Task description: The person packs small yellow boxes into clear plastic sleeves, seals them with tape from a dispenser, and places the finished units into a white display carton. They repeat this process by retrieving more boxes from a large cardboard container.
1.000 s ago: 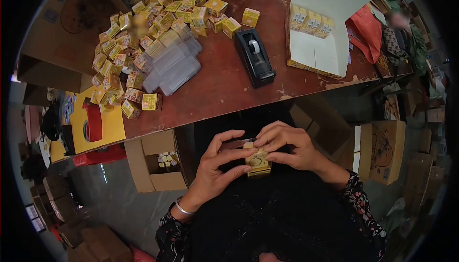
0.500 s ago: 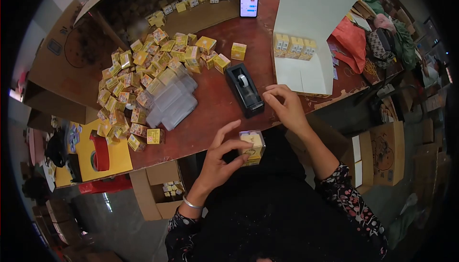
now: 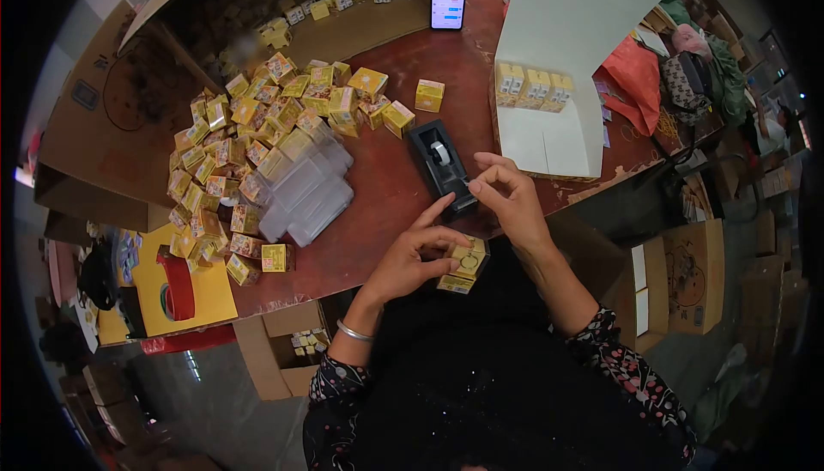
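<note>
My left hand [image 3: 418, 256] holds a small yellow box in a clear cover [image 3: 464, 267] between thumb and fingers, over my lap at the table's front edge. Its index finger reaches toward the front of the black tape dispenser [image 3: 438, 162], which carries a roll of clear tape. Right of the dispenser's front end is my right hand [image 3: 508, 199], thumb and index finger pinched together; whatever lies between the fingertips is too small to make out. Left of the dispenser, flat clear plastic covers [image 3: 311, 192] lie against a heap of small yellow boxes [image 3: 245, 140].
A white open carton [image 3: 549, 140] holds a row of small boxes at the right. A phone [image 3: 448, 0] stands at the back. One yellow box [image 3: 429, 95] sits behind the dispenser. Open cardboard boxes [image 3: 266, 346] are below the table, and a red bag [image 3: 631, 85] lies far right.
My left hand has moved slightly up and right with the box, which is now turned and tilted, and its index finger has stretched toward the dispenser. My right hand has shifted slightly down.
</note>
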`<action>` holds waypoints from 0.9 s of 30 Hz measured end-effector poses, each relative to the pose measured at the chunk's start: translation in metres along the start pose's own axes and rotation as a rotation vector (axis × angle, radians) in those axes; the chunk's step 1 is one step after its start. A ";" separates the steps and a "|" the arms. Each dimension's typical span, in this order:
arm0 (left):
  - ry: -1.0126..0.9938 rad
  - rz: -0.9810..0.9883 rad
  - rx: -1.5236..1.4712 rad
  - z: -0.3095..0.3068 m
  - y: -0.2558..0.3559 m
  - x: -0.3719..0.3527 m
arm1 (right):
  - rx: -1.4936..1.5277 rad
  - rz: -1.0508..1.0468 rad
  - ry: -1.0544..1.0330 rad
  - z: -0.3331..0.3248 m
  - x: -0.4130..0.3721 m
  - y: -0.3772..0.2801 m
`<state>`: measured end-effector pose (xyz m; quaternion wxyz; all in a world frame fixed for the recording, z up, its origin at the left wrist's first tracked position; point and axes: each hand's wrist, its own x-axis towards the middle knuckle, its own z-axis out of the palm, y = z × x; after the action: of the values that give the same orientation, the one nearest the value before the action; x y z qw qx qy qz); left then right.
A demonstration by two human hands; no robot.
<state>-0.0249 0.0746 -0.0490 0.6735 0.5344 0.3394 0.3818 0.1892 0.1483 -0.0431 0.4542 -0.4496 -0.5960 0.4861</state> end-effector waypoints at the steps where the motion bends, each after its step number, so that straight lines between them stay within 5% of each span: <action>1: -0.001 0.004 -0.009 -0.001 0.000 0.001 | -0.016 0.006 -0.012 0.000 -0.006 -0.002; 9: -0.006 0.016 -0.053 -0.004 -0.006 0.001 | -0.017 0.104 0.010 0.004 -0.037 0.018; 19: 0.127 0.146 -0.084 0.006 -0.003 -0.015 | 0.016 -0.048 0.095 -0.001 -0.033 0.035; 22: 0.379 0.226 0.195 0.023 0.015 -0.036 | 0.098 -0.098 0.043 -0.011 -0.047 -0.012; 27: 0.515 0.415 0.591 0.050 0.034 -0.050 | 0.391 -0.008 -0.203 0.005 -0.076 -0.065</action>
<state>-0.0103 0.0125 -0.0030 0.2943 0.6484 0.4760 0.5161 0.1921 0.0655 0.0121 0.4724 -0.2995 -0.5346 0.6335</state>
